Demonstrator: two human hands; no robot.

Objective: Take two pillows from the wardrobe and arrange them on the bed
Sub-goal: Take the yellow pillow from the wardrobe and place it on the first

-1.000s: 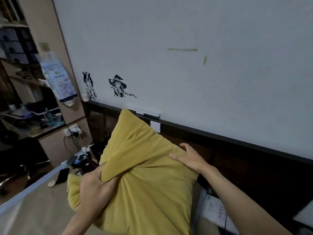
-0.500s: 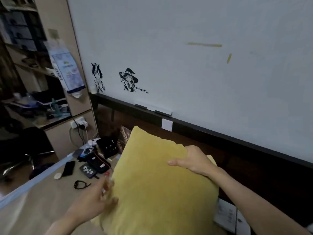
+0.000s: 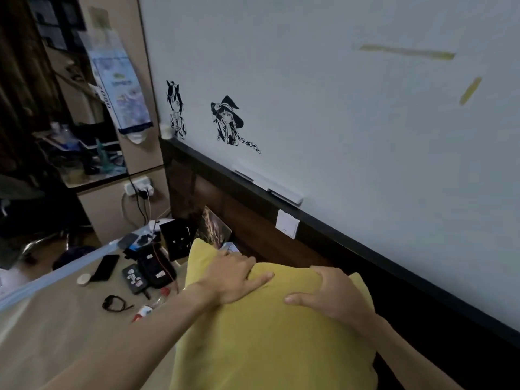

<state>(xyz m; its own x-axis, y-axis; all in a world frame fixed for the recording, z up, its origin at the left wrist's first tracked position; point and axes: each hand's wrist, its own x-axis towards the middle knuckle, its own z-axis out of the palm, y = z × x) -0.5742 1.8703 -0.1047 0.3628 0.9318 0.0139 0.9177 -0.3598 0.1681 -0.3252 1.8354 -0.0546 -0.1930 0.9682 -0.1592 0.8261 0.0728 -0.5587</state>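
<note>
A yellow pillow (image 3: 270, 342) stands propped against the dark headboard (image 3: 253, 226) at the head of the bed (image 3: 56, 333). My left hand (image 3: 233, 277) lies over its upper left edge, fingers curled onto the top. My right hand (image 3: 329, 296) grips the top edge further right, thumb on the front face. Only this one pillow is in view. The wardrobe is out of view.
Small items lie on the bed to the left: a phone (image 3: 105, 267), dark pouches (image 3: 149, 271), a black band (image 3: 114, 303), a small bottle (image 3: 146, 309). A black box (image 3: 178, 239) and a picture (image 3: 215, 230) lean on the headboard. A white wall (image 3: 337, 122) rises behind.
The pillow has gone from held up and bunched to lowered against the headboard. My left hand let go of its side and moved onto the top edge beside my right hand.
</note>
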